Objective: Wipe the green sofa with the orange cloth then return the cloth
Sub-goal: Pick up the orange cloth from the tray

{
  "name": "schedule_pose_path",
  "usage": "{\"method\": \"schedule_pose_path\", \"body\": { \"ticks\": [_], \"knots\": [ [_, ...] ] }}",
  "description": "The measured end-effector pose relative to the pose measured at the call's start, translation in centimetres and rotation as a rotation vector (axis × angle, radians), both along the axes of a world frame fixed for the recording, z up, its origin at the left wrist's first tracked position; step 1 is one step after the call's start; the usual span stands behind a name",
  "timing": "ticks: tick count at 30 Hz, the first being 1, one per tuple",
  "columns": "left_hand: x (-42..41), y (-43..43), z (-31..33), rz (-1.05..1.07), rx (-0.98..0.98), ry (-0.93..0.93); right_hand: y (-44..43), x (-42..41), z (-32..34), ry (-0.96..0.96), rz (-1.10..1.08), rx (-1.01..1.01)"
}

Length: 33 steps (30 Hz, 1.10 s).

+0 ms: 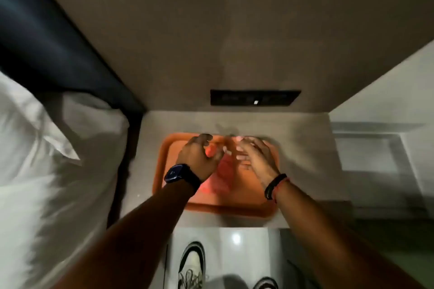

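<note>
On my left lies the bed (35, 159), white and rumpled. My left hand (198, 156) curls over the orange tray (169, 148) on the surface (305, 138), fingers (212, 149) half closed, seemingly pinching the orange cloth (222, 177) that lies in the tray. My right hand (254, 156) hovers spread, holding nothing I can make out. I judge I should gather loose folds with both hands, then lift straight up. Blur hides any writing; the wall panel (255, 97) shows none legible.

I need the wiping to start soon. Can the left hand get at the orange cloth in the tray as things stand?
Probably yes. The left hand hovers right over the orange cloth lying in the orange tray, and nothing sits between them; the right hand is beside it, not blocking.
</note>
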State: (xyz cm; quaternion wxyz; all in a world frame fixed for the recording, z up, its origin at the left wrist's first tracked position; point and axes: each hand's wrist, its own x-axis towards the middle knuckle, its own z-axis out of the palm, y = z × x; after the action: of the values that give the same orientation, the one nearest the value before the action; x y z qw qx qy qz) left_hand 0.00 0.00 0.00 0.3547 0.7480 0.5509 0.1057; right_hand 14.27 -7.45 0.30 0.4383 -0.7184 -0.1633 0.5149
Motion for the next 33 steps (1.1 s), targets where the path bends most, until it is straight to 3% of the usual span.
{"method": "schedule_pose_path", "body": {
  "ticks": [5,8,10,15,20,24,29,33],
  "knots": [
    [-1.0,-1.0,-9.7,0.216,-0.341,0.111,-1.2,-2.6,-10.6,-0.116,-0.032,-0.110],
    [-1.9,-1.4,-12.3,0.274,-0.408,0.160,-1.5,-4.0,-13.1,-0.143,-0.031,-0.127],
    [-2.1,-1.2,-13.3,0.336,-0.446,0.109,-1.1,-4.3,-14.4,-0.149,-0.031,-0.130],
    [-1.7,-1.6,-13.1,0.413,-0.555,-0.112,-0.4,-3.8,-14.2,0.047,-0.055,-0.149],
    [-0.4,-3.0,-7.9,0.248,-0.487,-0.306,-2.4,-2.4,-9.5,0.166,-0.175,0.038],
    [4.8,-5.6,-2.1,0.005,-0.349,-0.397,-5.5,1.0,-3.6,0.147,-0.335,0.242],
    [14.4,-12.8,4.4,-0.250,-0.320,-0.473,-15.1,8.5,3.6,0.137,-0.536,0.399],
    [22.6,-23.1,7.9,-0.482,-0.329,-0.497,-27.1,14.7,8.3,0.019,-0.717,0.469]
  ]
}}
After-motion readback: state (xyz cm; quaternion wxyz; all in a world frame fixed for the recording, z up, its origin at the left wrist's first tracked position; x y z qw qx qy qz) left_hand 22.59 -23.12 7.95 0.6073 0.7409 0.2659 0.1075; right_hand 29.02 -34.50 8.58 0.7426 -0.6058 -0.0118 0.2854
